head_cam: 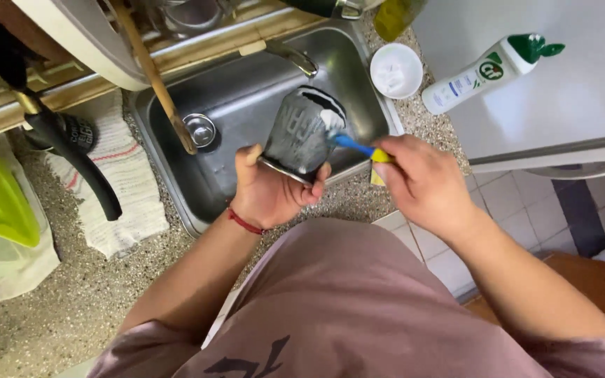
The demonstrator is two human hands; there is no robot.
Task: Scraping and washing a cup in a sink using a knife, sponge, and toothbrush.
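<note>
Two hands work over a small stainless steel sink (246, 105) set into a speckled granite desk (71, 294), with white wall tiles (519, 203) down at my right and a white appliance top (568, 91) beside the basin. On that top lies a white cleaner bottle with a green cap (484, 68), and a small white round bowl (395, 70) sits at the sink's corner. A striped white cloth (124, 189) lies on the desk left of the basin, under a black hose (82, 164).

My left hand (271, 189) has its grip clamped on a dark grey lettered mug (302, 129), held above the sink's near edge. The mug is tipped on its side, long axis running from my palm up and away, one foamy end pointing toward the tap (288, 56). My right hand (421, 182) has its grip closed on a blue-and-yellow brush (358, 148), whose head touches the mug's far end.
</note>
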